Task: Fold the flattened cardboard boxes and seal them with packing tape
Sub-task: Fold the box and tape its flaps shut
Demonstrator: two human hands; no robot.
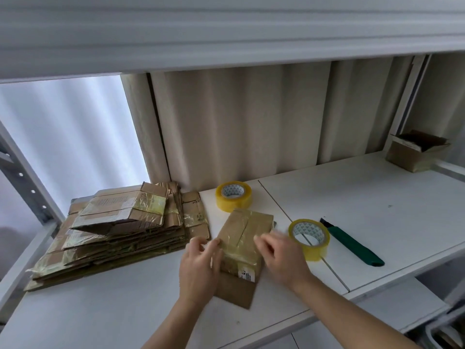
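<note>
Lying flat, the cardboard box [242,244] runs its long axis near-to-far between 2 hands. The left hand [200,263] touches its left edge with loosely bent fingers; the right hand [279,258] hovers blurred at its right edge, grip unclear.

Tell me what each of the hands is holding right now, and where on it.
Both are on the cardboard box: left hand at its left edge, right hand at its right edge. Motion blur hides whether the fingers grip or merely press.

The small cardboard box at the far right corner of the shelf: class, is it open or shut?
Open. The small box has its top flaps standing apart, showing a dark interior.
</note>
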